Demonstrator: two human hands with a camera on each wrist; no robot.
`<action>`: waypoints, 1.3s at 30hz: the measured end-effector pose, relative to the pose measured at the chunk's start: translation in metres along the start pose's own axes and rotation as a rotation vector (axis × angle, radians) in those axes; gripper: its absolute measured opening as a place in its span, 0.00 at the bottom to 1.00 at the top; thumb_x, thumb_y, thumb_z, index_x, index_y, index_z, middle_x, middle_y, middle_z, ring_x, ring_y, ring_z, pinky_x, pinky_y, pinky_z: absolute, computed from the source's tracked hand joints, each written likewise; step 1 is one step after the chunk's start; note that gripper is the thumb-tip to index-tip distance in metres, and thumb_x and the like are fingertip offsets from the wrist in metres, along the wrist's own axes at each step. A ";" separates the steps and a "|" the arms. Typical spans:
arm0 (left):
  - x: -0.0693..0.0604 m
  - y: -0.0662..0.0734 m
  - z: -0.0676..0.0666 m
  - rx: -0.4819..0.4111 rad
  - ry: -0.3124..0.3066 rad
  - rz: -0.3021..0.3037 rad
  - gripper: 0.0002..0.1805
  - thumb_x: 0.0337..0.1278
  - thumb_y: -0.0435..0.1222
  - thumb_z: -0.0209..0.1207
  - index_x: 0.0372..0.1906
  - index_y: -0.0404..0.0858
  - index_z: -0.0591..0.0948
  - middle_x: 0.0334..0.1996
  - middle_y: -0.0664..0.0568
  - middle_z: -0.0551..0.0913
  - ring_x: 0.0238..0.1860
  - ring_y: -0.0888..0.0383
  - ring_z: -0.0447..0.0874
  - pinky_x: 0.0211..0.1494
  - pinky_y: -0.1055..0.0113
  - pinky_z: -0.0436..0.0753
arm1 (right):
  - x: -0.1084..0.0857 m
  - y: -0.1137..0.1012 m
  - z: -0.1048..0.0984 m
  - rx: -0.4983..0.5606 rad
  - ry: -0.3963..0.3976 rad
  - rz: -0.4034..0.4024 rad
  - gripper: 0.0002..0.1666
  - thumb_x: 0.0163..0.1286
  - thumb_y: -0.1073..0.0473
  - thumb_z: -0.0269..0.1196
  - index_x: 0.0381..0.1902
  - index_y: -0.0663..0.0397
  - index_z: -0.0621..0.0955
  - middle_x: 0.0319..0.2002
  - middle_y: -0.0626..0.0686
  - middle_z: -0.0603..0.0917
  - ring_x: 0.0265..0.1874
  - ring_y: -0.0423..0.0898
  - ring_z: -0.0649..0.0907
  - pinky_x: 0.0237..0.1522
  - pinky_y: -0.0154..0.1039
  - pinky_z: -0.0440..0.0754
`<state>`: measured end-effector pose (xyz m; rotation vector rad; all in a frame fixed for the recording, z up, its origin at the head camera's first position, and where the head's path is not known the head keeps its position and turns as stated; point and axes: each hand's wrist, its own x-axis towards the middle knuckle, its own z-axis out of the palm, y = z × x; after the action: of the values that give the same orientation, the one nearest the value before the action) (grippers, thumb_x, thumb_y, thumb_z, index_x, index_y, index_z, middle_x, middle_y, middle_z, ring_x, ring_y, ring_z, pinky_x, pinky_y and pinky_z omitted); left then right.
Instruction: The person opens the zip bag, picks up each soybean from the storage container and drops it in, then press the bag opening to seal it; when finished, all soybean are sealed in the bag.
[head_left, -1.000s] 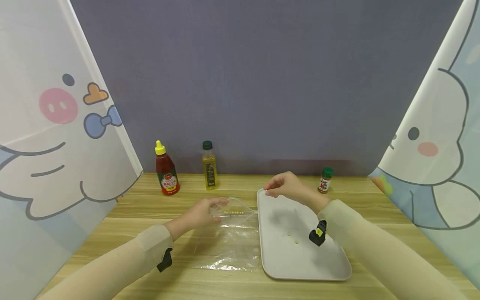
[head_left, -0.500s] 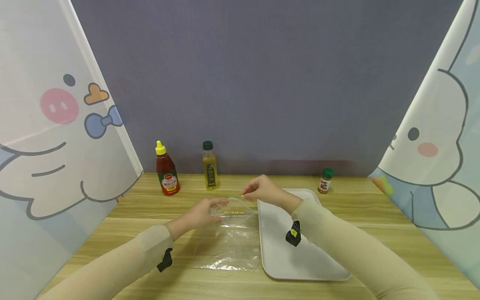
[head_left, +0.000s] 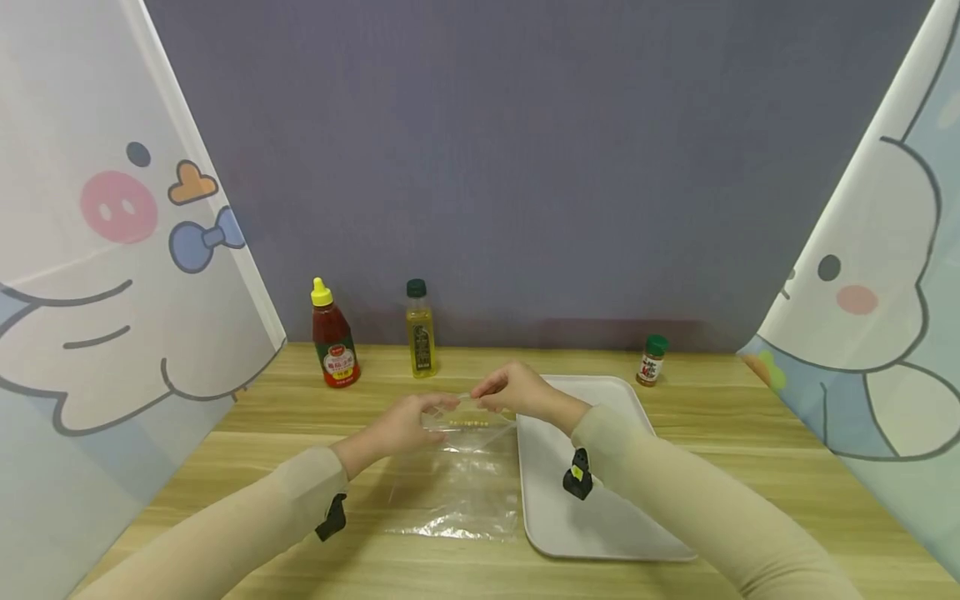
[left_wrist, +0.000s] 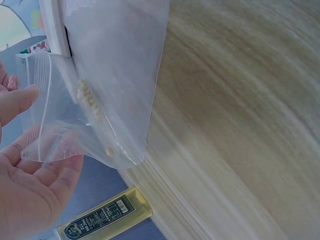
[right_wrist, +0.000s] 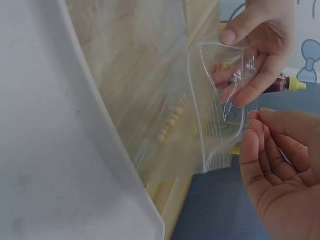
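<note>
A clear zip bag (head_left: 457, 492) lies on the table, its mouth raised and gaping. My left hand (head_left: 401, 427) holds the mouth, thumb on one edge and fingers spread against the other side, as the right wrist view shows. Inside the bag several pale yellow soybeans (right_wrist: 171, 121) sit in a row. In the left wrist view one soybean (left_wrist: 110, 151) lies apart from that row. My right hand (head_left: 517, 390) is at the bag's mouth, thumb and fingertips pinched together. The fingertips hide the soybean between them.
A white tray (head_left: 547, 521) stands right of the bag, partly under my right sleeve. Along the back are a ketchup bottle (head_left: 335, 342), an oil bottle (head_left: 422, 337) and a green-capped spice jar (head_left: 651, 362). A grey panel (head_left: 480, 167) rises behind the table.
My right hand has moved left from above the tray to the bag's mouth, carrying a soybean, and dipped slightly. The left hand and the bag have stayed nearly still.
</note>
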<state>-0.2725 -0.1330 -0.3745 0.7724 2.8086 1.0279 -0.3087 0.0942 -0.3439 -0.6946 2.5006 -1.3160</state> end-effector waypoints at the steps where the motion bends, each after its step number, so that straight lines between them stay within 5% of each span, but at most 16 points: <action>1: 0.000 0.000 0.000 0.002 0.001 -0.001 0.29 0.51 0.30 0.68 0.62 0.38 0.76 0.58 0.42 0.80 0.56 0.41 0.78 0.60 0.47 0.79 | 0.000 0.001 -0.002 0.002 0.002 0.003 0.08 0.63 0.63 0.67 0.40 0.57 0.87 0.36 0.54 0.89 0.35 0.55 0.86 0.38 0.45 0.87; 8: 0.002 -0.001 0.000 0.013 0.002 -0.010 0.30 0.50 0.30 0.68 0.61 0.37 0.76 0.58 0.42 0.80 0.56 0.41 0.78 0.60 0.45 0.78 | -0.009 0.010 -0.019 0.005 0.024 0.016 0.10 0.64 0.62 0.66 0.43 0.57 0.87 0.35 0.52 0.89 0.29 0.41 0.83 0.39 0.44 0.86; 15: 0.003 -0.001 0.001 0.010 0.003 -0.010 0.30 0.50 0.30 0.68 0.62 0.36 0.75 0.58 0.42 0.80 0.56 0.41 0.78 0.60 0.45 0.78 | -0.025 0.022 -0.042 0.032 0.047 0.013 0.11 0.64 0.62 0.65 0.43 0.59 0.86 0.37 0.60 0.88 0.29 0.45 0.83 0.34 0.36 0.84; 20: 0.001 -0.002 0.001 -0.017 0.000 -0.002 0.30 0.51 0.29 0.67 0.63 0.36 0.75 0.59 0.41 0.79 0.57 0.40 0.77 0.61 0.45 0.78 | -0.036 0.034 -0.054 0.048 0.045 0.005 0.11 0.64 0.64 0.64 0.44 0.64 0.85 0.35 0.56 0.88 0.31 0.47 0.83 0.35 0.36 0.84; 32: 0.001 -0.008 0.005 -0.020 0.000 0.004 0.31 0.50 0.29 0.68 0.62 0.35 0.75 0.58 0.42 0.80 0.56 0.42 0.78 0.60 0.47 0.79 | -0.064 0.056 -0.067 -0.002 0.022 0.074 0.11 0.64 0.62 0.65 0.43 0.63 0.85 0.33 0.56 0.87 0.30 0.45 0.82 0.41 0.51 0.85; 39: 0.002 -0.006 0.005 -0.033 -0.002 -0.007 0.31 0.49 0.28 0.67 0.62 0.35 0.75 0.58 0.42 0.80 0.57 0.41 0.77 0.60 0.46 0.78 | -0.079 0.070 -0.067 0.001 0.011 0.106 0.16 0.62 0.61 0.67 0.44 0.68 0.83 0.31 0.54 0.87 0.29 0.43 0.82 0.38 0.46 0.85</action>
<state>-0.2753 -0.1330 -0.3818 0.7593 2.7833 1.0687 -0.2895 0.2157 -0.3642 -0.5483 2.5081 -1.2872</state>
